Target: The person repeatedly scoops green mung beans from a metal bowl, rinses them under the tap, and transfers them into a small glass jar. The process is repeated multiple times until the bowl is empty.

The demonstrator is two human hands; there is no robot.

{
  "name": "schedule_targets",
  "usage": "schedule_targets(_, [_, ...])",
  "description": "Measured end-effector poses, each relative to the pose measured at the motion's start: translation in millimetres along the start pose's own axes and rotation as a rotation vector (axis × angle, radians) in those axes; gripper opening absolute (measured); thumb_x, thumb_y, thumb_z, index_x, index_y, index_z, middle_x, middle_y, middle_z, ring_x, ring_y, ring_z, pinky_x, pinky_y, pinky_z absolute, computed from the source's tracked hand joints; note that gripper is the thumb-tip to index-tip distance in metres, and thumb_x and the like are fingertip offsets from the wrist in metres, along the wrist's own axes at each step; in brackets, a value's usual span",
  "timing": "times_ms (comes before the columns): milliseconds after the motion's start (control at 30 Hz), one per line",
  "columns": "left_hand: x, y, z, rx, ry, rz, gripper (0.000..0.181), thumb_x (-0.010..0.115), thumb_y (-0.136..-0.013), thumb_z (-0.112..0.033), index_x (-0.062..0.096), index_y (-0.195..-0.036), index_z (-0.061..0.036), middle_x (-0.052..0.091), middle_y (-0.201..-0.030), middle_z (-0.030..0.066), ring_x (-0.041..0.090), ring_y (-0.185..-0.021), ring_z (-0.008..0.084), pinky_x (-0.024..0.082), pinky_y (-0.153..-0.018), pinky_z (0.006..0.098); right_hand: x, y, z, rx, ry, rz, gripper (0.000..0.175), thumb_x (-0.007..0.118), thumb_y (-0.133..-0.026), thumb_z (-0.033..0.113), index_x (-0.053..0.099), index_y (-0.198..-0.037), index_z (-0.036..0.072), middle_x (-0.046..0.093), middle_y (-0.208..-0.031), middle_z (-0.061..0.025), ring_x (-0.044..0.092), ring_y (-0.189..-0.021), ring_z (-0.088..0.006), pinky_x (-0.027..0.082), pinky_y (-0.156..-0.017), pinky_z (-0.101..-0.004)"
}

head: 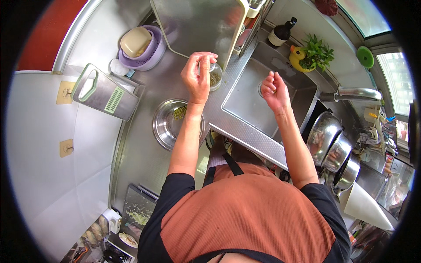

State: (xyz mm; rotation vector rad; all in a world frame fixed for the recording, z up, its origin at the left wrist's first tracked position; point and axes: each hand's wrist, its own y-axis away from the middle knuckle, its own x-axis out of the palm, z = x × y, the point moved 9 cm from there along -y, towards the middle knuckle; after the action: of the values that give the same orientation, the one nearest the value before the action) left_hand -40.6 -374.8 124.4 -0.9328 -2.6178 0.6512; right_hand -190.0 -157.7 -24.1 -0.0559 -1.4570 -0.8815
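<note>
My left hand point(197, 77) is raised over the counter with its fingers bent. It overlaps a see-through jar point(216, 78) with small greenish bits inside, and whether it grips the jar is hidden. Over the sink point(245, 88) hangs my right hand point(276, 93), its fingers curled inward; a small greenish spot shows by the fingertips, too small to name. Below my left wrist stands a stainless steel bowl point(161, 126). Small green beans or peas point(180, 112) lie on its bottom, partly covered by my left forearm.
Purple basins point(158, 54) and a green-edged grater board point(105, 95) stand at the left wall. A large tray point(197, 26) leans behind the jar. Around the sink are a dark pump bottle point(281, 33), a duck planter point(299, 59), a faucet point(355, 94) and steel bowls point(324, 134).
</note>
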Motion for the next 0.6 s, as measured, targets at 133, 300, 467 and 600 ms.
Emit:
schedule_targets(133, [1.5,3.3,-5.3,0.022,-0.027,-0.013,0.019,0.050,-0.104,-0.010,0.063,-0.101,0.0039,0.070,-0.097,0.0131,0.067,-0.088,0.0183,0.051,-0.084,0.0307,-39.8,15.4,-10.6,0.022,0.030,-0.037,0.025,0.053,-0.105,0.024,0.060,-0.101,0.001,0.056,-0.077,-0.0039,0.039,-0.059,-0.0093,0.031,-0.050,-0.0233])
schedule_targets(300, [-0.8,5.1,-14.9,0.104,-0.173,-0.026,0.012,0.057,-0.099,-0.005,0.066,-0.102,0.0025,0.071,-0.099,0.0118,0.068,-0.091,0.0207,0.052,-0.089,0.0335,-88.5,29.6,-17.1,0.025,0.018,-0.202,0.024,0.053,-0.104,0.022,0.060,-0.100,0.000,0.054,-0.076,-0.0047,0.039,-0.060,-0.0103,0.032,-0.051,-0.0239])
schedule_targets(467, [-0.5,10.2,-15.8,0.085,-0.173,-0.052,0.017,0.053,-0.100,-0.001,0.063,-0.113,0.0033,0.071,-0.103,0.0128,0.069,-0.097,0.0211,0.052,-0.090,0.0331,-123.6,43.6,-15.1,0.006,0.013,-0.254,0.025,0.052,-0.104,0.022,0.060,-0.099,-0.001,0.054,-0.077,-0.0054,0.040,-0.060,-0.0109,0.033,-0.051,-0.0241])
schedule_targets(600, [1.8,4.4,-29.0,0.094,-0.235,-0.061,0.019,0.053,-0.100,0.001,0.060,-0.118,0.0038,0.070,-0.104,0.0120,0.068,-0.099,0.0192,0.051,-0.090,0.0308,-140.3,42.0,-13.2,0.044,0.092,-0.242,0.023,0.052,-0.105,0.023,0.059,-0.102,0.001,0.053,-0.075,-0.0031,0.038,-0.057,-0.0093,0.032,-0.049,-0.0243])
